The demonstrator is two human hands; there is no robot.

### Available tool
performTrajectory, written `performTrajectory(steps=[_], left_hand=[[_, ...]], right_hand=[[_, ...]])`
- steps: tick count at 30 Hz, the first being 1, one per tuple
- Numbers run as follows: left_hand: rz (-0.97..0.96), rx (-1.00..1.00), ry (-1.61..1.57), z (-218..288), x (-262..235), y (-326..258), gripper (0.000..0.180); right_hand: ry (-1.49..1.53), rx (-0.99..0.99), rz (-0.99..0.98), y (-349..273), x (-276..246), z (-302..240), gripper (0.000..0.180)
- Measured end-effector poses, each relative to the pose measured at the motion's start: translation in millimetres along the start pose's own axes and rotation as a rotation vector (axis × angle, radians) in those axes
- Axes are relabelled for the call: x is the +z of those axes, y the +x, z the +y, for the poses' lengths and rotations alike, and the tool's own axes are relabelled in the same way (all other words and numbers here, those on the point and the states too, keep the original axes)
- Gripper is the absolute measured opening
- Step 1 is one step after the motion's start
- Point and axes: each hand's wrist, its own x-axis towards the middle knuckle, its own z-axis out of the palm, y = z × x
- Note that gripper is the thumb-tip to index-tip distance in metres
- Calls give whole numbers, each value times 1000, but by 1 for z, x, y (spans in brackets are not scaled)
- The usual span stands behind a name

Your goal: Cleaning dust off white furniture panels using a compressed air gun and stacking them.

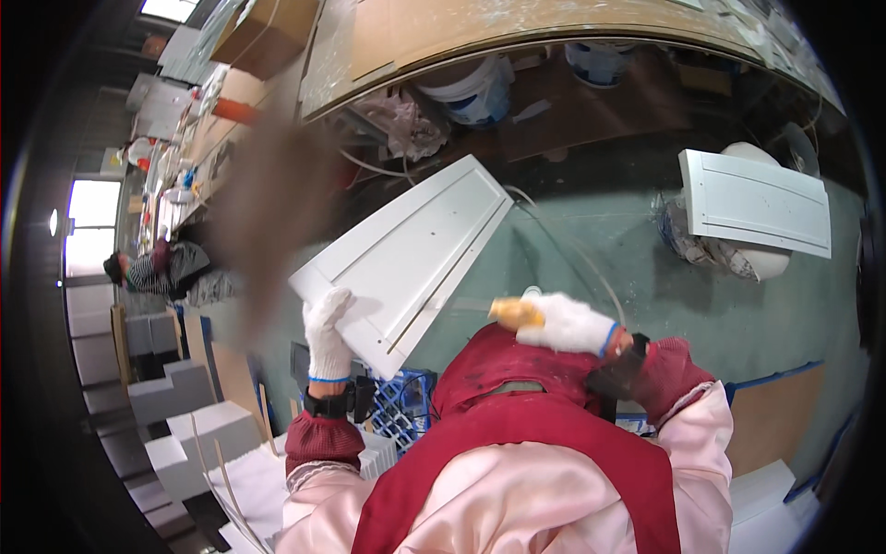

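A long white panel (415, 245) with a recessed centre and small dark marks is tilted in front of me. My left hand (328, 332), in a white knit glove, grips its near left edge. To the right of the panel and apart from it, my right hand (568, 323), also gloved, is closed round a yellow-handled tool (515, 312). A pale thin strip like a blade points from the tool toward the panel, but it is blurred, so I cannot tell its exact kind.
Another white panel (757, 203) rests on a white rounded support at the right. A workbench (517, 28) crosses the far side, with buckets (475, 92) under it. A blue crate (401, 406) stands near my left arm. A person (166, 263) is at the far left. A brown blur hides part of the left.
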Motion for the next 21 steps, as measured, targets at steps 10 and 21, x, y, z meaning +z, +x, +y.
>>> performTrajectory(steps=[10, 21], left_hand=[[-308, -124, 237, 9, 19, -26, 28], [-1328, 543, 1649, 23, 45, -54, 26]], right_hand=[[20, 211, 170, 23, -1, 72, 39], [-73, 24, -198, 11, -9, 69, 33]])
